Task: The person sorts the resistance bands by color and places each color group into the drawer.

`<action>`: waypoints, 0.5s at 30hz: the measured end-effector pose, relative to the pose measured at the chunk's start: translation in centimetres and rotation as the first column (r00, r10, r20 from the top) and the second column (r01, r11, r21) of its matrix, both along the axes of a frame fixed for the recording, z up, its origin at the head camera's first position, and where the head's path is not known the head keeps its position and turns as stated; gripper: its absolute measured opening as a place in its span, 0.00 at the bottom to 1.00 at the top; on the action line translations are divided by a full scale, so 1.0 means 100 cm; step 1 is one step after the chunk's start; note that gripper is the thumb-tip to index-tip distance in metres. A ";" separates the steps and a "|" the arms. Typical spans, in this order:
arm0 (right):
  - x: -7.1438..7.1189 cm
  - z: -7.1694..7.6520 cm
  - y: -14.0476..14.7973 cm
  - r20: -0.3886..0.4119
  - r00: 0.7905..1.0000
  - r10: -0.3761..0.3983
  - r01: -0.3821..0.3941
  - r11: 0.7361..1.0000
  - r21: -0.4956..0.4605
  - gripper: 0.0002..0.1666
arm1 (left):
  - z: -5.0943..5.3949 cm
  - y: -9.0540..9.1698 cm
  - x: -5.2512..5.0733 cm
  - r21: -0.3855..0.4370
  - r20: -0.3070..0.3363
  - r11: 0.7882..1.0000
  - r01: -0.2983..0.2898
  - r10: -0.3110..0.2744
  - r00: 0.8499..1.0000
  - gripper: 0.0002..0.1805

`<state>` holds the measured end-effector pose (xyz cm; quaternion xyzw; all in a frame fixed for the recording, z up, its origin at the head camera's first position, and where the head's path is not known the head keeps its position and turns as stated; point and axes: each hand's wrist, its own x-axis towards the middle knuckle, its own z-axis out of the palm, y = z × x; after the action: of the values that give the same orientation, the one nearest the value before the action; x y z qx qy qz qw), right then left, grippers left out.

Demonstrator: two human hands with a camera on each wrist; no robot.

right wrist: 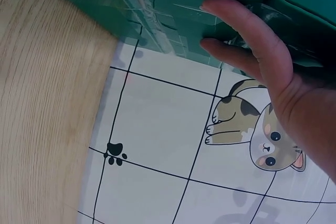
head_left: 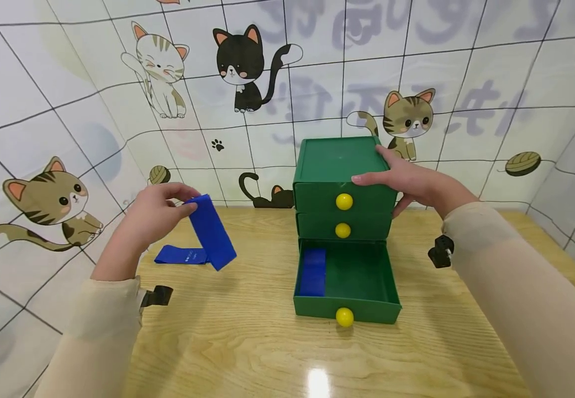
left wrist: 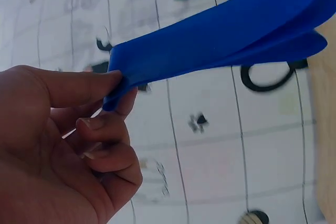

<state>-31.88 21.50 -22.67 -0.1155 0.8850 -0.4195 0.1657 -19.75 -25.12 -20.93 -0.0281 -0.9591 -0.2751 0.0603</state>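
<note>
My left hand (head_left: 150,215) pinches one end of a folded blue resistance band (head_left: 212,232) between thumb and fingers. The band hangs slanted above the table, its layers parting at the far end in the left wrist view. Another blue band (head_left: 180,255) lies flat on the table behind it, with small pale print. My right hand (head_left: 409,179) rests, fingers spread, over the top right edge and side of a green drawer cabinet (head_left: 344,160). The cabinet's bottom drawer (head_left: 362,271) is pulled out, with a blue band (head_left: 313,273) lying along its left wall.
Two upper drawers with yellow round knobs (head_left: 344,202) are closed. The light wooden table (head_left: 207,342) meets a cloth backdrop (head_left: 257,138) printed with cats and grid lines. Clear film (right wrist: 152,19) shows on the cabinet's side in the right wrist view.
</note>
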 end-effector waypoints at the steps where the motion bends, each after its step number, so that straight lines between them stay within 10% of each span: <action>1: 0.000 0.000 0.001 0.001 1.000 -0.003 0.003 1.000 0.000 0.72 | 0.003 0.010 0.000 -0.003 -0.007 1.000 0.022 -0.023 1.000 0.17; 9: 0.002 0.002 0.001 0.005 1.000 -0.001 0.001 1.000 -0.010 0.72 | 0.015 0.080 0.004 -0.037 -0.042 0.977 0.212 -0.213 0.976 0.12; 15: 0.001 0.001 0.000 0.007 1.000 -0.002 0.002 1.000 -0.010 0.72 | 0.019 0.122 0.014 0.029 -0.042 0.923 0.384 -0.383 0.923 0.11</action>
<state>-31.76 21.49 -22.58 -0.1141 0.8824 -0.4246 0.1676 -18.38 -12.90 -19.02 -0.2190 -0.9287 -0.2984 0.0231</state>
